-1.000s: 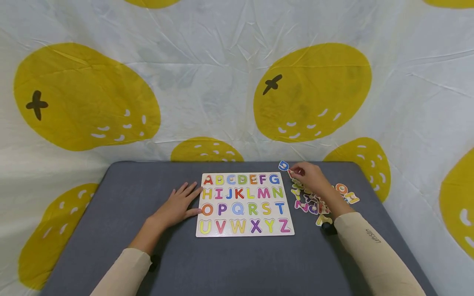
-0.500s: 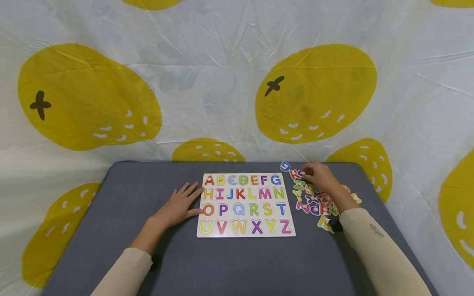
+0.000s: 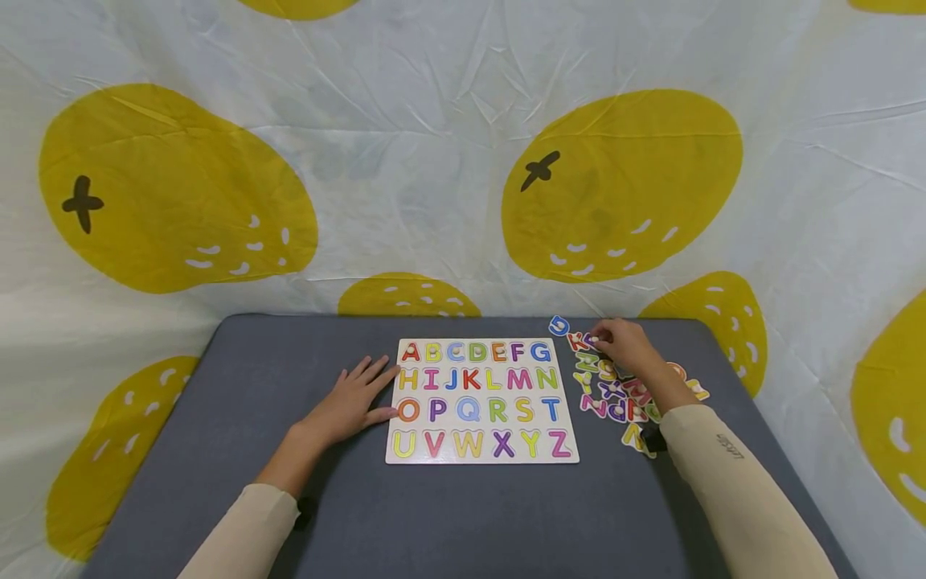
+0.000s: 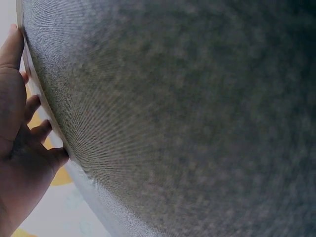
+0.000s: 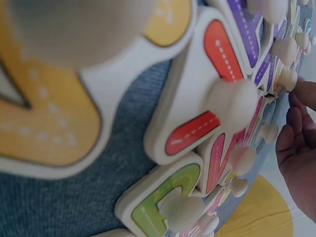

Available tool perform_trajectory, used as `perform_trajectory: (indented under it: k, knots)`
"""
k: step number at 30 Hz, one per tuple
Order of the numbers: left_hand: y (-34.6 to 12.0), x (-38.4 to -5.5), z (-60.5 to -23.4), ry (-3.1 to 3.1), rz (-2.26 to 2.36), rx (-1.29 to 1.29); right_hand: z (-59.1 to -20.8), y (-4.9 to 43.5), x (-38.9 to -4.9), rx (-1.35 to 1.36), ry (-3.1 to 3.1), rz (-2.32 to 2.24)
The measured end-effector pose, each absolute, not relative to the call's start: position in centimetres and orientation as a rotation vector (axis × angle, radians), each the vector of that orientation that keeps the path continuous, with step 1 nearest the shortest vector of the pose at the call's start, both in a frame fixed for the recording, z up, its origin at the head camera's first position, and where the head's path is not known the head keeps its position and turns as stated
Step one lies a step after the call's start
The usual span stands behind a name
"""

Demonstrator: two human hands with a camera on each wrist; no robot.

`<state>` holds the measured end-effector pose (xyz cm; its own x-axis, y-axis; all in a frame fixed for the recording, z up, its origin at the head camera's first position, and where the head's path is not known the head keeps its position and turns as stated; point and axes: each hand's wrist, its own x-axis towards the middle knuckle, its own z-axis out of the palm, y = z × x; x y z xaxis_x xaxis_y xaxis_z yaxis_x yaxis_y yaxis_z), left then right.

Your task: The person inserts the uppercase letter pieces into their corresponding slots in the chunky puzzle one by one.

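A person works at a gray desk [image 3: 463, 523] before a white cloth [image 3: 412, 161] printed with yellow ovals, the right hand [image 3: 624, 344] having shifted rightward over the past second, from the red K piece [image 3: 576, 342] to a small purple letter piece [image 3: 589, 339] just beside it. The move leaves the K in plain sight, lying near a blue letter piece [image 3: 559, 326] at the desk's far edge. The fingers of the right hand are curled, their tips appearing to pinch the purple piece, whose own letter is too small to make out for certain. The right-wrist view catches a fingertip against a pale knob [image 5: 288, 79] at the far end of the heap.

The purple piece remains off the alphabet board [image 3: 444, 461], at the top of a loose pile of letters [image 3: 613, 392] to the board's right. The change suggests a choice settled on that piece rather than one placed: the board looks the same as a second ago, several top-row letters appearing to carry knobs. The left hand [image 3: 353, 400] holds its post, fingers apart and straight, tips touching the board's left edge, apparently steadying it.
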<state>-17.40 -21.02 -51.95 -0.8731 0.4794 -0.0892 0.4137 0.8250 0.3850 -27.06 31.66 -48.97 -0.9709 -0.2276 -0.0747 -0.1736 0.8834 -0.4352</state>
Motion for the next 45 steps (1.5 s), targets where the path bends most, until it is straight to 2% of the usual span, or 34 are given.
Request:
perform_trajectory:
  k: [15,35,45]
  knots:
    - [-20.9,-17.5,-51.7,2.830,0.516,0.698,-48.2,30.7,-25.9,-0.344,2.973,-0.715]
    - [-21.1,-17.5,-52.0,2.839,0.533,0.729,-48.5,24.4,-25.9,-0.532,2.956,-0.786]
    - [-21.0,-17.5,-51.8,2.831,0.528,0.718,-48.8,20.8,-26.3,-0.467,2.870,-0.770]
